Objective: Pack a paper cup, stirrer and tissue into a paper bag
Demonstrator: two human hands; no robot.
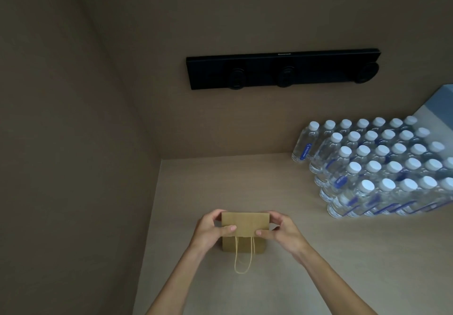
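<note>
Pinching the two ends of the folded paper bag, the left hand and the right hand each have a thumb on the near face and the other fingers curled behind the top edge, so both hands are closed on the bag and hold nothing else. The bag is flat, its mouth not yet opened, and it stands or leans low on the beige counter, close to the corner where the side wall meets the back wall. Its pale string handle hangs down from the near face toward the person. To the right, well apart from the hands, many water bottles with white caps stand in rows, and a black socket strip is fixed on the back wall above. I judge that the step in hand is the opening of the bag, which is the very beginning of the task. No paper cup, stirrer or tissue can be seen here. The next move, I think, calls for pulling the two faces apart and pushing the bottom flat, so that the bag can stand open by itself before anything goes in.
</note>
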